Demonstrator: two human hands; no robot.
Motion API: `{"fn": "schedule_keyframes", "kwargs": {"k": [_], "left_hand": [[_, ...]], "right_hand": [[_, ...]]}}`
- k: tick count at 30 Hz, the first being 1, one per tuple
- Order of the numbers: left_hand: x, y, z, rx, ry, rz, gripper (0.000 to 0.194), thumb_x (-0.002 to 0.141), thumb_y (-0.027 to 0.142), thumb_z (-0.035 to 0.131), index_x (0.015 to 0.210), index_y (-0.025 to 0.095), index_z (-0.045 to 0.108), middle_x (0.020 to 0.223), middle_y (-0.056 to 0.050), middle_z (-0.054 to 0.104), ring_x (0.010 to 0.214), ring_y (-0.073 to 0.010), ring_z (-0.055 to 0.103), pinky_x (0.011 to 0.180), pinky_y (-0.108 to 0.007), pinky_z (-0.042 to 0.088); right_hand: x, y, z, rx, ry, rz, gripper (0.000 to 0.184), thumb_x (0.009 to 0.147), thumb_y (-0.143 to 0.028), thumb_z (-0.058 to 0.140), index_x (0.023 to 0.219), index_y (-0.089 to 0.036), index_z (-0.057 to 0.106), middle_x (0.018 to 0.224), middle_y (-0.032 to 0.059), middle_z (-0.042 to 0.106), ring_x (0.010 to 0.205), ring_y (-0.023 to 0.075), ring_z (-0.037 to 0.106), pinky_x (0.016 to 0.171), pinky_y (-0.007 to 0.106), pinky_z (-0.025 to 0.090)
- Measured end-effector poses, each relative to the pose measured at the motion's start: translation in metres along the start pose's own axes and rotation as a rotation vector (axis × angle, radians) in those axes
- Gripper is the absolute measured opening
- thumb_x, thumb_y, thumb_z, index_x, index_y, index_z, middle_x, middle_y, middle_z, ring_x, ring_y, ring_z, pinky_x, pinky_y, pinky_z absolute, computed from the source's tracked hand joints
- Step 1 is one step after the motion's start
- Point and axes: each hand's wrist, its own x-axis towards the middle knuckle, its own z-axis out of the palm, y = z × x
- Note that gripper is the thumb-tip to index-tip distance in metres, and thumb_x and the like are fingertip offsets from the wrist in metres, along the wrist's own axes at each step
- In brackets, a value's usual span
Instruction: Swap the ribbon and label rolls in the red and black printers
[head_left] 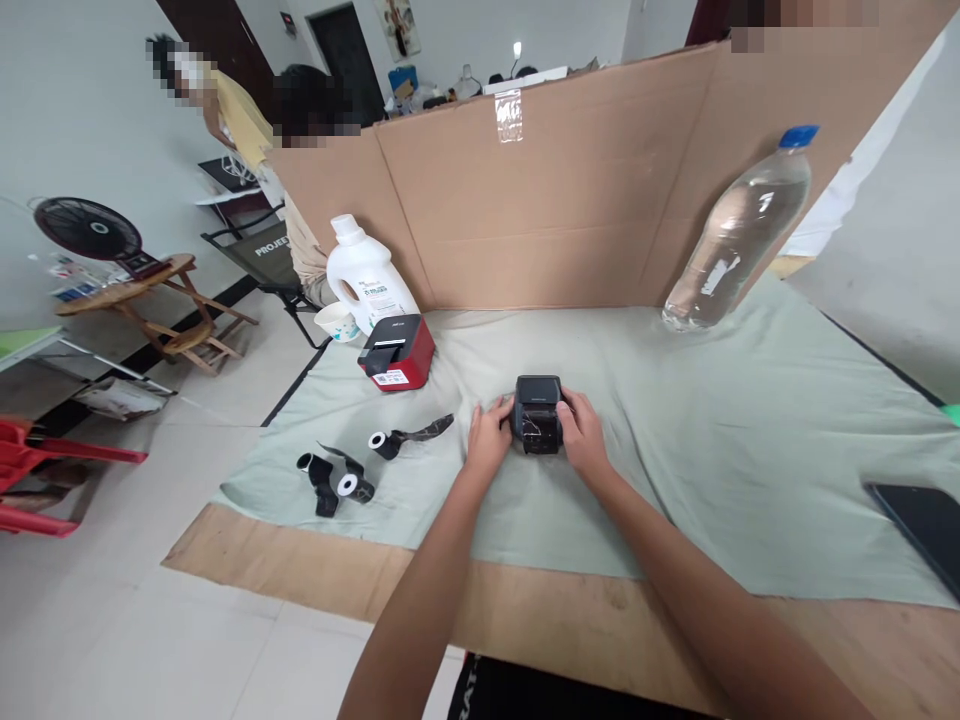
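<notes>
A small black label printer [538, 390] sits on the green cloth in front of me, with a glossy black strip [540, 428] over its front. My left hand [489, 435] is against the printer's left side, fingertips touching it. On the opposite side my right hand [583, 430] grips the printer, the thumb resting by the strip. Left of my hands lies a black roll with a white core [384, 443], its tail unrolled. Several more dark rolls [355, 488] lie nearer the cloth's left edge. Farther back stands a red and black printer [397, 352].
A white jug [367, 265] and a paper cup [337, 323] stand at the back left. A clear bottle with a blue cap [742, 245] leans against the cardboard screen [540, 220]. A phone [919, 530] lies at the right edge. Beyond the screen is a person [240, 115].
</notes>
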Motion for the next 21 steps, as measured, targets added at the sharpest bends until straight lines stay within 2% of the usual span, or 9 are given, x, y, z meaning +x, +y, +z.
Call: {"fn": "schedule_keyframes", "kwargs": {"k": [6, 9, 14, 17, 21], "left_hand": [[0.001, -0.001, -0.0007, -0.006, 0.014, -0.02, 0.066, 0.084, -0.001, 0.045, 0.139, 0.031, 0.063, 0.144, 0.0, 0.062, 0.145, -0.0175, 0.049, 0.132, -0.048, 0.014], [0.0025, -0.0004, -0.0015, -0.054, 0.04, -0.04, 0.06, 0.086, 0.002, 0.046, 0.136, 0.031, 0.066, 0.14, 0.0, 0.066, 0.142, -0.0171, 0.052, 0.132, -0.047, 0.012], [0.0048, 0.003, -0.0042, -0.183, 0.068, -0.102, 0.035, 0.099, 0.024, 0.049, 0.126, 0.031, 0.07, 0.133, 0.003, 0.071, 0.128, -0.0169, 0.063, 0.132, -0.046, 0.01], [0.0038, 0.005, -0.0049, -0.175, 0.071, -0.08, 0.032, 0.1, 0.033, 0.052, 0.127, 0.03, 0.069, 0.134, 0.001, 0.07, 0.129, -0.0179, 0.062, 0.132, -0.046, 0.01], [0.0023, 0.0057, -0.0048, -0.134, 0.047, -0.059, 0.038, 0.102, 0.035, 0.049, 0.137, 0.031, 0.063, 0.144, 0.0, 0.064, 0.138, -0.0187, 0.055, 0.131, -0.048, 0.008]], "right_hand": [[0.0001, -0.0012, -0.0005, 0.001, 0.012, 0.019, 0.047, 0.097, -0.049, 0.046, 0.123, -0.015, 0.065, 0.119, 0.0163, 0.069, 0.111, 0.0288, 0.064, 0.102, 0.048, 0.049], [-0.0002, -0.0014, -0.0008, 0.042, 0.019, 0.024, 0.046, 0.098, -0.049, 0.043, 0.121, -0.016, 0.066, 0.12, 0.015, 0.069, 0.114, 0.0276, 0.064, 0.102, 0.046, 0.049], [-0.001, -0.002, -0.0023, 0.088, 0.068, 0.043, 0.042, 0.098, -0.047, 0.045, 0.114, -0.018, 0.069, 0.123, 0.0146, 0.07, 0.118, 0.0274, 0.063, 0.106, 0.047, 0.047], [-0.0013, -0.0007, -0.004, 0.102, 0.088, 0.014, 0.04, 0.099, -0.046, 0.046, 0.109, -0.018, 0.072, 0.126, 0.015, 0.07, 0.122, 0.0269, 0.062, 0.111, 0.048, 0.044], [0.0029, 0.0036, -0.004, 0.055, 0.059, -0.038, 0.047, 0.101, -0.05, 0.042, 0.125, -0.02, 0.07, 0.139, 0.0131, 0.064, 0.132, 0.0249, 0.056, 0.117, 0.049, 0.038]]}}
